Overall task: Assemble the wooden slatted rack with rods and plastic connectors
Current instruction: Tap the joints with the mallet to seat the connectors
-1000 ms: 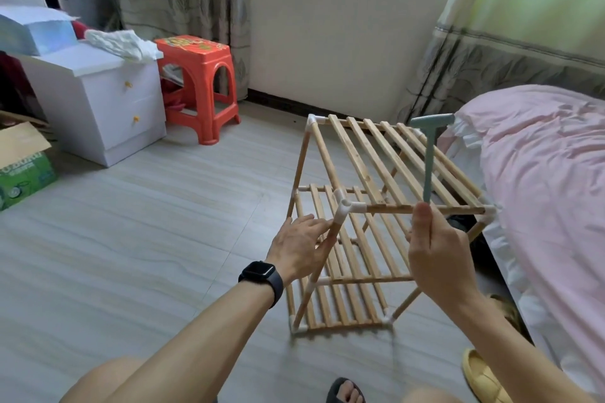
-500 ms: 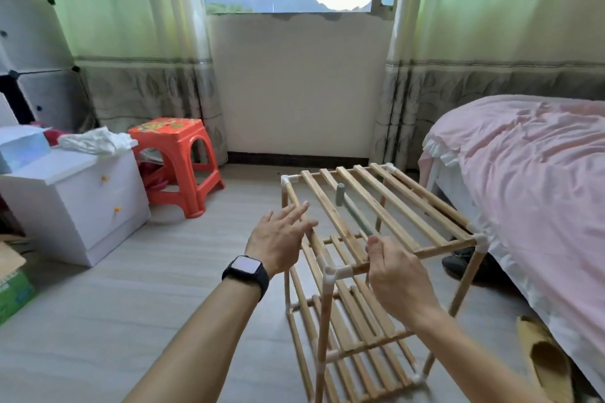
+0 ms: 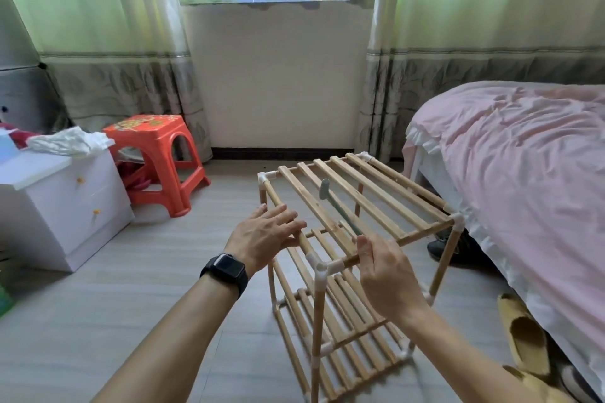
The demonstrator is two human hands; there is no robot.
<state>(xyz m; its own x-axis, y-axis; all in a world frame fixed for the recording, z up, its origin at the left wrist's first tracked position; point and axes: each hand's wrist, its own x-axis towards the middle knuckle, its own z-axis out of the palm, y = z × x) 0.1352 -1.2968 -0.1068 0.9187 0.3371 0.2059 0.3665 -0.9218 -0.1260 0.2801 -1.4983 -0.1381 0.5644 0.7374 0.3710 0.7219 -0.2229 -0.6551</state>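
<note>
The wooden slatted rack (image 3: 376,196) stands upright on the floor in front of me, with slatted tiers joined by rods and white plastic connectors (image 3: 319,267). My left hand (image 3: 266,235) rests with straight, spread fingers on the rack's left top rod. My right hand (image 3: 386,268) grips the handle of a small grey-green mallet (image 3: 337,206) at the front top rod. The mallet lies across the top slats with its head pointing away from me.
A bed with a pink cover (image 3: 523,180) stands close to the rack's right side, with yellow slippers (image 3: 527,334) and a dark shoe (image 3: 442,249) beneath its edge. A red plastic stool (image 3: 157,154) and a white drawer cabinet (image 3: 62,203) stand at the left.
The rack went from tipped on its side to standing upright. The mallet came down from upright in my right hand to lying on the top slats. My left hand let go of the corner connector.
</note>
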